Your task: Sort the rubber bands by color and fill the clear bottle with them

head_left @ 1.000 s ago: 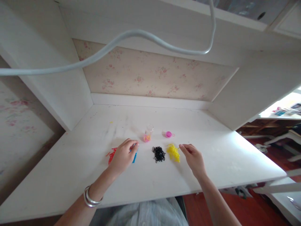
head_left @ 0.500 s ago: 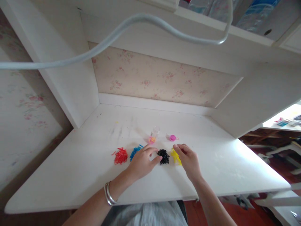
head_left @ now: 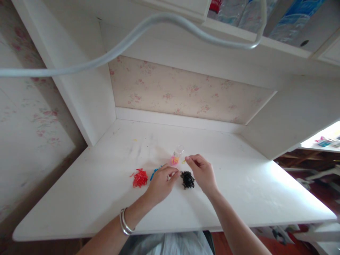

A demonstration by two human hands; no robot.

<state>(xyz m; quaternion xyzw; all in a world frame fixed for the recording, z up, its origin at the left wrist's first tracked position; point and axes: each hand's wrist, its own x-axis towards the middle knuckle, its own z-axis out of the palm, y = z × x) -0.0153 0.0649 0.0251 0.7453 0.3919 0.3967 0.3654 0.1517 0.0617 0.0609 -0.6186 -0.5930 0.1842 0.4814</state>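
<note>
Between my right hand's (head_left: 202, 171) thumb and fingertips is a small yellow band (head_left: 183, 162), poking out to the left. My left hand (head_left: 163, 182) pinches a dark band at the left edge of the black band pile (head_left: 188, 180). Partly behind my left hand lies a blue band pile (head_left: 154, 173), and further left a red band pile (head_left: 140, 178). A small clear container (head_left: 179, 150) with a pink part and yellow-orange bits (head_left: 174, 160) lies beyond my hands. The yellow pile is hidden behind my right hand.
A white cable (head_left: 164, 17) crosses the upper view. The white desk (head_left: 79, 198) has a raised back edge and side panels. Clear bottles (head_left: 289, 24) stand on the shelf above. A tiny yellow piece (head_left: 135, 140) lies at the back left.
My right hand has moved left from the yellow pile, carrying a yellow band, and now covers the pink lid. My left fingers have closed beside the black pile. The view has shifted slightly.
</note>
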